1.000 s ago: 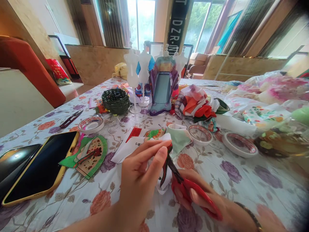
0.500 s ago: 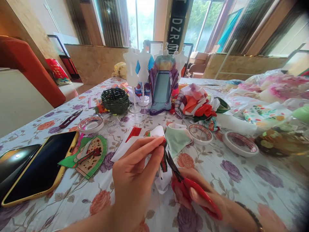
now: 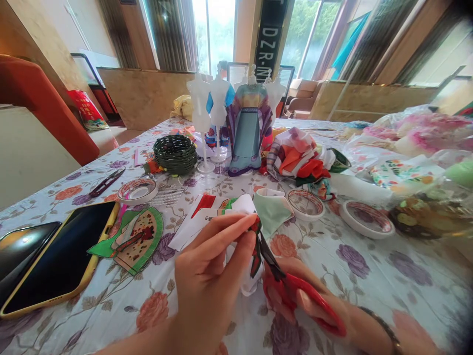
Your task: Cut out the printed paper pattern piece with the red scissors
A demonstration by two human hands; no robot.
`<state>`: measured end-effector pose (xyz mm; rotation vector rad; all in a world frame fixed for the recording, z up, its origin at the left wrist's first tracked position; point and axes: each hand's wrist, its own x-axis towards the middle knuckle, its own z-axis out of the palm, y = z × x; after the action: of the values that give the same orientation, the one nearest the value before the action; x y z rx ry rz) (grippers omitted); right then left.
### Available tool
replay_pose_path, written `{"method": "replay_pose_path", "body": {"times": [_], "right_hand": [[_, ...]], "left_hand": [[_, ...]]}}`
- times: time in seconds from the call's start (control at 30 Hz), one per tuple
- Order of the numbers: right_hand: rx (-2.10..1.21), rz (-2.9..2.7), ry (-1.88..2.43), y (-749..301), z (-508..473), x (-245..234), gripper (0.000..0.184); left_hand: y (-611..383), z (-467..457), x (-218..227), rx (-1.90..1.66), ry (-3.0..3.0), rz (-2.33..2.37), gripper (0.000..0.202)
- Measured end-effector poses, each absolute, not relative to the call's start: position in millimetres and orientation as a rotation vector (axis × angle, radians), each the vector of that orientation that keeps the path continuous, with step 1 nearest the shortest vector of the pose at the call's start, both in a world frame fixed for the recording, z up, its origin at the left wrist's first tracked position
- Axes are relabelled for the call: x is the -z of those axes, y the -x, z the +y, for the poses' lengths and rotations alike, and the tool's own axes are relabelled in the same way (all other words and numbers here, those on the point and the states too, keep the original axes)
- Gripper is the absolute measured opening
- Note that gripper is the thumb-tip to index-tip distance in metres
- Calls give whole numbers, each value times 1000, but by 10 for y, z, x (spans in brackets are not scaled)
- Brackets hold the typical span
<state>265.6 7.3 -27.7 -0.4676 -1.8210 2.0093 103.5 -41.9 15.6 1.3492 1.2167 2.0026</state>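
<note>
My left hand (image 3: 210, 276) pinches a white printed fabric piece (image 3: 248, 266) with red and green patterning, held just above the flowered tablecloth (image 3: 369, 276). My right hand (image 3: 299, 296) grips red-handled scissors (image 3: 291, 288), and their dark blades meet the fabric's edge right beside my left fingertips. Behind the fabric lie a white sheet with red print (image 3: 201, 217) and a pale green cloth piece (image 3: 273, 209).
A yellow-cased phone (image 3: 62, 256) and a dark tablet (image 3: 22, 246) lie at the left, beside a green printed cut-out (image 3: 136, 239). Tape rolls (image 3: 306, 203), a dark woven basket (image 3: 175, 154), small black snips (image 3: 107, 181), doll mannequins with a dressed one (image 3: 248, 128), and fabric heaps (image 3: 303, 160) fill the far side.
The fabric piece has been turned slightly in my left fingers and the scissors have shifted a little along its edge. Both hands stay in the same spot.
</note>
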Motion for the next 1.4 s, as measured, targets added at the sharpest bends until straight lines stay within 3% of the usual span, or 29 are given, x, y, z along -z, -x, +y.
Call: {"method": "replay_pose_path", "body": {"times": [0.57, 1.4], "right_hand": [[-1831, -1918, 505, -2658, 69, 283, 55], [-1933, -1928, 534, -2700, 93, 367, 55]], "left_hand": [[-1047, -420, -144, -2002, -1313, 1262, 38], [-1038, -406, -149, -1980, -1330, 1328, 37]]}}
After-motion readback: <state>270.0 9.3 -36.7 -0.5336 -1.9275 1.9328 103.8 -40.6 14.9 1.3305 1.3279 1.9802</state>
